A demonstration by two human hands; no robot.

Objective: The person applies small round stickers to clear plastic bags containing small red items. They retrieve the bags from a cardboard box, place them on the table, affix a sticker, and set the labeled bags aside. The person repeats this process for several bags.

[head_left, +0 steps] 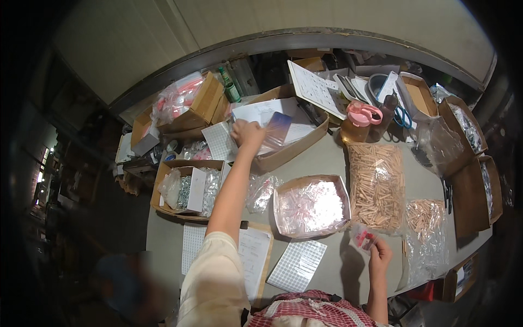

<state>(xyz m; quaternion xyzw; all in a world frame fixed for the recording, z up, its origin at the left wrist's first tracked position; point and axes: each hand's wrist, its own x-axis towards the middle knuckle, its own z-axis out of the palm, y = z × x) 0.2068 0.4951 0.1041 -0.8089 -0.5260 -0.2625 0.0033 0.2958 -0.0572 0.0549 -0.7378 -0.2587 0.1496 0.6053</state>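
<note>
My left hand [248, 133] reaches far over the table to a long cardboard box [297, 150]. Its fingers are curled down beside a sheet of round stickers [219, 143] and the white papers [259, 113] in the box; what they grip, if anything, is hidden. Just right of it lies a flat, phone-like rectangle [278, 129] with a blue and orange face. My right hand [379, 253], near the table's front right, pinches a small clear plastic bag [362, 237] with red print. Left of that bag stands a shallow carton [279, 222] filled with small clear plastic packets [313, 206].
A big bag of wooden dowels [377, 185] and a part-filled one [426, 218] lie right. Behind stand a pink-lidded bottle [362, 117] and blue-handled scissors [402, 116]. A box of metal hardware [187, 191] is left; a clipboard [255, 256] and sticker sheet [298, 265] lie in front.
</note>
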